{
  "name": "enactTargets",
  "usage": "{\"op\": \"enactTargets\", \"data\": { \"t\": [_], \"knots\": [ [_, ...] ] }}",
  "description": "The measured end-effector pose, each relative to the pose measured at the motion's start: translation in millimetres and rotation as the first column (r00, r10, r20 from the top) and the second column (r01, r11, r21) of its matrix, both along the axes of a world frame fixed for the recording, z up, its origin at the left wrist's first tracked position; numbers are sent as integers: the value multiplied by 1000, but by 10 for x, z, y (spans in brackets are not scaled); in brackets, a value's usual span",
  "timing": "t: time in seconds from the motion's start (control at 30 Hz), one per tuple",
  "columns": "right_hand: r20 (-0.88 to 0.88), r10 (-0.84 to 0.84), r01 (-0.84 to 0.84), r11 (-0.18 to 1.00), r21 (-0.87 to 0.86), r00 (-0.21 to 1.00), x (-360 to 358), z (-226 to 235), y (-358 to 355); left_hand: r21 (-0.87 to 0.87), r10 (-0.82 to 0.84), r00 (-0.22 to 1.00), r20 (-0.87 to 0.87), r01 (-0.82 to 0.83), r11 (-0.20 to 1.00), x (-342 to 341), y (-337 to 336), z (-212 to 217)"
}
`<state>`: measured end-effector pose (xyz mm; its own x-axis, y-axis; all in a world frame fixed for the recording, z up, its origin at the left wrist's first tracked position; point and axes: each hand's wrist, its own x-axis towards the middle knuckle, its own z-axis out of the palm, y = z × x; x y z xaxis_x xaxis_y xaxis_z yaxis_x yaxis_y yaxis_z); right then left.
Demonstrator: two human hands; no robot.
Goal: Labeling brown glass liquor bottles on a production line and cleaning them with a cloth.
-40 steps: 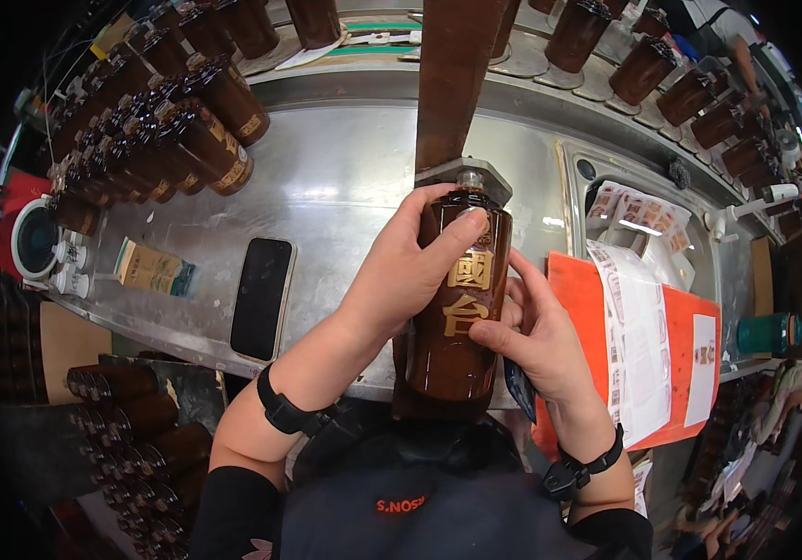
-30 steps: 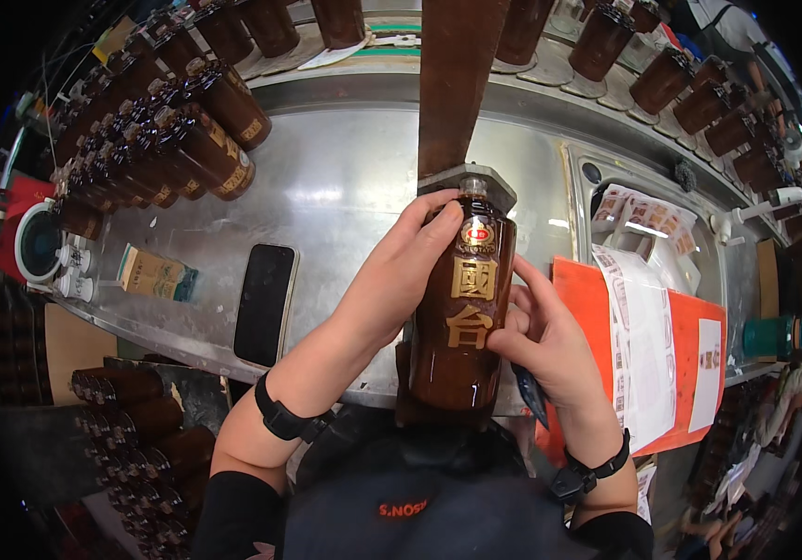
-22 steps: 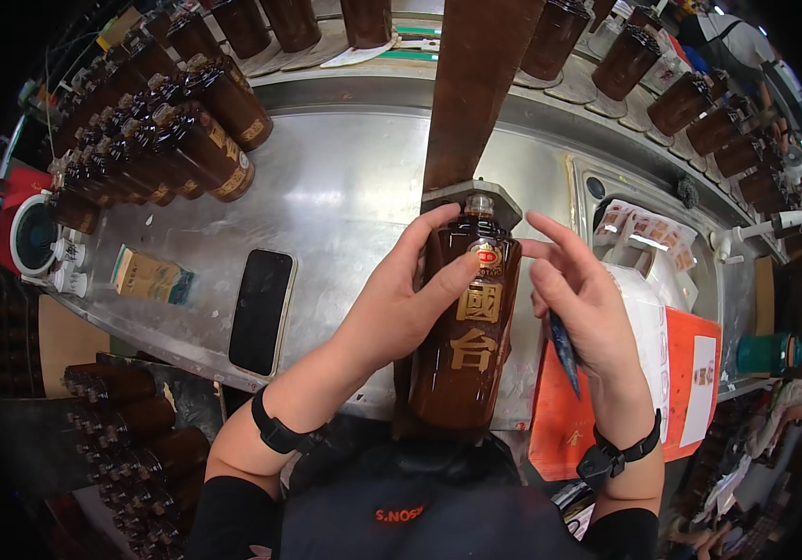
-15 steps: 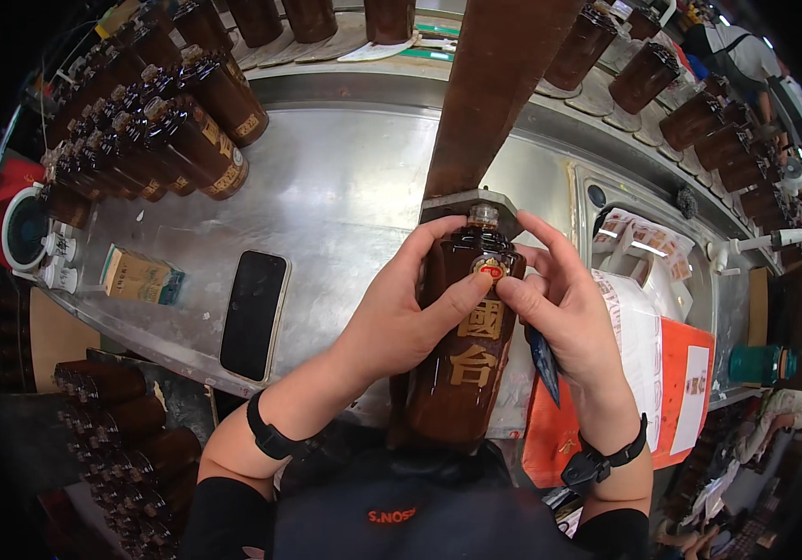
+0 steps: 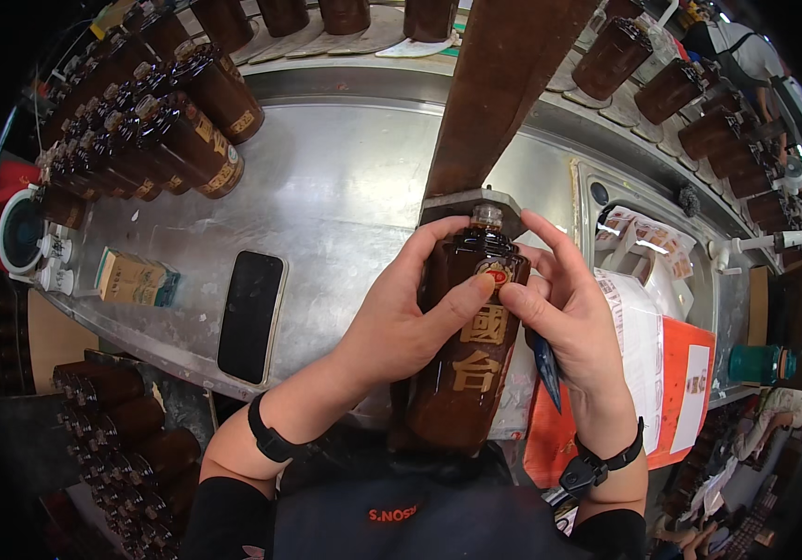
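A glossy brown bottle (image 5: 447,411) with large gold characters lies tilted in front of me, its clear neck pointing away. My left hand (image 5: 401,303) wraps its left side, with the thumb pressed by a small red-and-gold emblem sticker (image 5: 496,276) on the shoulder. From the right, my right hand (image 5: 569,308) sets its thumb tip at the sticker's other edge, its index finger reaching up near the neck. A thin, pointed dark blue tool (image 5: 546,371) is tucked in the right hand, tip toward me. The fingertips behind the bottle are hidden.
A brown post (image 5: 499,93) rises just beyond the bottle. Several brown bottles (image 5: 186,149) stand at the left; others ride a conveyor (image 5: 377,42) behind. A black phone (image 5: 251,317) and small box (image 5: 135,275) lie left; a tray (image 5: 580,224) and orange-white packet (image 5: 662,373) sit right.
Bottles on the conveyor have shifted to the right. My hands stay on the bottle, both thumbs still at the sticker, with only a slight shift.
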<state>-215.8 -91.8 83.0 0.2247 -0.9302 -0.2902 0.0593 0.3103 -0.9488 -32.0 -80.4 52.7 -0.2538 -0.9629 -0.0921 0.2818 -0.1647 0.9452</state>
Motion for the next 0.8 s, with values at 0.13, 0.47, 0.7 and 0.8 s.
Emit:
{"op": "enactTargets", "data": {
  "t": [0.13, 0.47, 0.7, 0.8],
  "knots": [
    [78, -33, 31, 999, 31, 996, 13, 4, -11, 27, 15, 999, -42, -14, 1000, -18, -9, -16],
    [15, -33, 33, 999, 24, 999, 27, 17, -17, -23, 22, 999, -50, -23, 999, -24, -10, -34],
    [26, -25, 24, 999, 30, 999, 42, 40, -17, -16, 12, 999, -49, -13, 1000, -21, -12, -15],
    [-12, -25, 26, 999, 22, 1000, 42, 42, -20, -12, 13, 998, -59, -14, 1000, -25, -10, -14]
  ]
}}
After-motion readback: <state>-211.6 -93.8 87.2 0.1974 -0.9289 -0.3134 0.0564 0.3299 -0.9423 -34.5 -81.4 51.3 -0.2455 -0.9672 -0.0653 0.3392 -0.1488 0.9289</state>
